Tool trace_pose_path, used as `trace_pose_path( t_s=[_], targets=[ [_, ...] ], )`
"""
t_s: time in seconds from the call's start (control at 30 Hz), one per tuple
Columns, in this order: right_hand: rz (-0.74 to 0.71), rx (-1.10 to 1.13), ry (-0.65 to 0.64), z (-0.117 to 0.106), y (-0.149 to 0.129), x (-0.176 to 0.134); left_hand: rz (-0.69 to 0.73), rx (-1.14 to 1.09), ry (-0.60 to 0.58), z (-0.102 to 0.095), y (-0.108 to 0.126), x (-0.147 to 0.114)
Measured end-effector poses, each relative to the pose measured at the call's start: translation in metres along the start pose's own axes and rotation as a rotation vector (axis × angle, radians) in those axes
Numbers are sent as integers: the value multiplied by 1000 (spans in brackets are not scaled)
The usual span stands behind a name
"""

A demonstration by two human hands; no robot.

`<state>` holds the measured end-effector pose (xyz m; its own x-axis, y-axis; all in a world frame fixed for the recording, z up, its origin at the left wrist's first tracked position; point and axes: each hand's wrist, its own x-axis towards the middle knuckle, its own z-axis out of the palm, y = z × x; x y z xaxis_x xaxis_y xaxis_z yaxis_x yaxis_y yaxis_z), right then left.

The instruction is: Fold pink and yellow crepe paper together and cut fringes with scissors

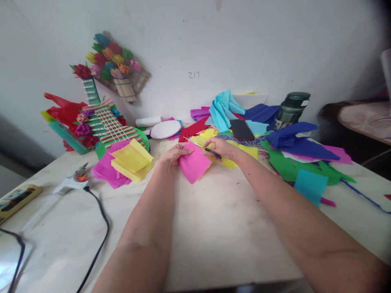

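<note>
Between my two hands is a pink sheet of paper, with a thin yellow edge showing behind its lower right side. My left hand pinches its left edge between thumb and fingers. In my right hand is a pair of scissors with dark handles. Their blades point up and left, along the top edge of the pink paper; whether they are cutting into it I cannot tell. Yellow paper lies on the table behind my right hand.
Left stand folded yellow paper on magenta paper, a paper-flower guitar, a glue gun with its cord and a power strip. Right are a phone, a dark green bottle, blue paper and green paper.
</note>
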<state>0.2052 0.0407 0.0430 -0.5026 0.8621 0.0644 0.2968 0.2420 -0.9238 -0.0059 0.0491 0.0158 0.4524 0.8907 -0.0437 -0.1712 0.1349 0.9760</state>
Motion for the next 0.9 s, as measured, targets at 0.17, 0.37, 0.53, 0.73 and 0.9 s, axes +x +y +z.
trace_pose_path(
  t_s=[0.17,0.37,0.53,0.73,0.9],
  targets=[
    [3,-42,-25,-5,-5,-3,20,-19,-8,-2,-1,1],
    [0,1,-125,-4,-7,-5,44,-28,-22,-3,-2,1],
    [-26,40,-176,-3,-5,-3,68,-46,-26,-1,-3,1],
    [-68,44,-188,-2,-2,0,79,-60,-20,-3,-4,1],
    [-107,-16,-133,-1,6,6,70,-55,-34,-4,-5,2]
  ],
)
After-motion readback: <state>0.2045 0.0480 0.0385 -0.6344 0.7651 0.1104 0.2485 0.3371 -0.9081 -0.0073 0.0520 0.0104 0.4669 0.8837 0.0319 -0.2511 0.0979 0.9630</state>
